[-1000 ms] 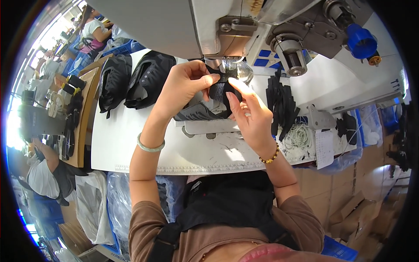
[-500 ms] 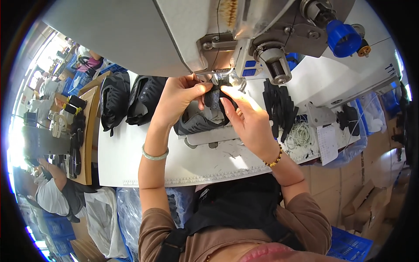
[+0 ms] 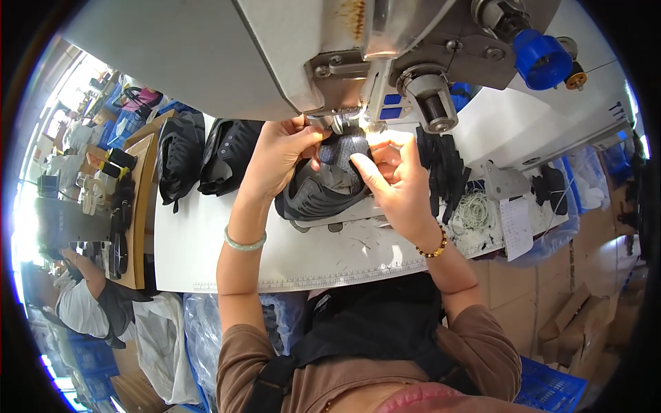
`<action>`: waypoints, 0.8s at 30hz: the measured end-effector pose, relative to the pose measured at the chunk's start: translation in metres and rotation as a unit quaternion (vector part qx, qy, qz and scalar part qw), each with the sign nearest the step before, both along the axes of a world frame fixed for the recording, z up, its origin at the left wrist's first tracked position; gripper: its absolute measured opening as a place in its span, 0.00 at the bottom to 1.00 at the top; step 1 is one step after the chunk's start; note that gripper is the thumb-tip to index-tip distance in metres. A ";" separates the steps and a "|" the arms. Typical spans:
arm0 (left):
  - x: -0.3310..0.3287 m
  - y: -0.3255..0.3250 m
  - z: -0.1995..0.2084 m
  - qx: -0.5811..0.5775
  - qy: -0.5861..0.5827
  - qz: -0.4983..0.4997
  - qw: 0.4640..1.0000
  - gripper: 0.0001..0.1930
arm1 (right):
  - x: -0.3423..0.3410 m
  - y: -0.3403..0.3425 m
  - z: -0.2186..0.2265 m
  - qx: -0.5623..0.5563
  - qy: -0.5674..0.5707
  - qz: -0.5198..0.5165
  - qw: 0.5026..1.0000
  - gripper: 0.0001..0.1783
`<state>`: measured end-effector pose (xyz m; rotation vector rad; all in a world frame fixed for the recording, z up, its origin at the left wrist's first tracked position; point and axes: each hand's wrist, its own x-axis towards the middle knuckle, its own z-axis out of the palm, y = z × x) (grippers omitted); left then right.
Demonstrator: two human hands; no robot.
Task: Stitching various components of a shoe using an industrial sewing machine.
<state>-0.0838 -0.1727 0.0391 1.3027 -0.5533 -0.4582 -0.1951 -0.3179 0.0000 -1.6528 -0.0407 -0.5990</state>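
A black shoe upper (image 3: 320, 199) lies under the head of a white sewing machine (image 3: 286, 41), its grey tongue (image 3: 342, 151) lifted toward the lit needle area. My left hand (image 3: 282, 151) pinches the tongue's left edge close beside the presser foot (image 3: 339, 122). On the other side, my right hand (image 3: 398, 175) has its thumb and fingers closed on the right edge of the tongue. The needle itself is hard to make out in the glare.
Two more black shoe uppers (image 3: 227, 157) stand on the white table (image 3: 200, 248) at left. Black strips (image 3: 444, 165), a tangle of pale thread (image 3: 475, 212) and a paper slip (image 3: 516, 227) lie at right. A person (image 3: 76, 296) sits at far left.
My right hand has shifted slightly right and its fingers have curled in. The shoe upper has turned a little, showing more of the tongue between my hands.
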 end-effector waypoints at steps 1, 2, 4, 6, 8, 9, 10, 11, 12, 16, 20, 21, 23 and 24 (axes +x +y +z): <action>-0.001 -0.001 -0.001 0.001 0.001 0.000 1.000 0.07 | -0.001 -0.001 0.001 0.048 -0.008 0.008 0.999 0.17; 0.000 -0.001 -0.002 -0.003 0.007 0.008 1.000 0.07 | 0.001 -0.002 0.000 0.039 -0.007 0.011 0.999 0.16; 0.001 -0.002 -0.003 -0.005 0.021 0.023 1.000 0.07 | 0.004 -0.002 -0.002 0.053 -0.017 0.014 0.998 0.16; 0.004 -0.003 -0.005 -0.013 0.032 0.028 0.999 0.06 | 0.004 -0.004 -0.002 0.067 -0.019 0.015 0.997 0.15; 0.002 -0.004 -0.001 -0.033 0.049 0.025 0.998 0.06 | 0.006 -0.005 -0.001 0.079 -0.022 0.019 0.996 0.14; 0.002 -0.004 -0.002 -0.033 0.050 0.024 0.998 0.06 | 0.006 -0.006 -0.001 0.090 -0.026 0.023 0.995 0.14; 0.003 -0.004 -0.003 -0.034 0.052 0.024 0.998 0.05 | 0.005 -0.006 -0.001 0.090 -0.025 0.022 0.995 0.14; 0.003 -0.004 -0.003 -0.037 0.053 0.026 0.998 0.05 | 0.006 -0.006 -0.002 0.084 -0.028 0.024 0.996 0.14; 0.004 -0.005 -0.002 -0.037 0.052 0.026 0.998 0.05 | 0.006 -0.007 -0.002 0.078 -0.031 0.027 0.996 0.14; 0.001 0.000 0.001 -0.017 0.063 0.017 0.998 0.05 | 0.004 -0.006 -0.003 0.097 -0.075 0.075 0.990 0.13; 0.002 0.006 0.003 0.016 0.059 -0.011 0.998 0.06 | 0.001 -0.003 -0.004 0.110 -0.074 0.091 0.987 0.12; 0.000 0.005 0.003 0.011 0.063 -0.016 0.998 0.07 | -0.001 -0.003 -0.004 0.109 -0.075 0.084 0.988 0.12; 0.002 0.004 -0.001 0.013 0.063 -0.021 0.998 0.07 | -0.003 -0.002 -0.003 0.102 -0.062 0.065 0.991 0.12; 0.001 0.004 -0.001 0.006 0.072 -0.030 0.997 0.07 | -0.004 -0.002 -0.001 0.095 -0.060 0.058 0.992 0.12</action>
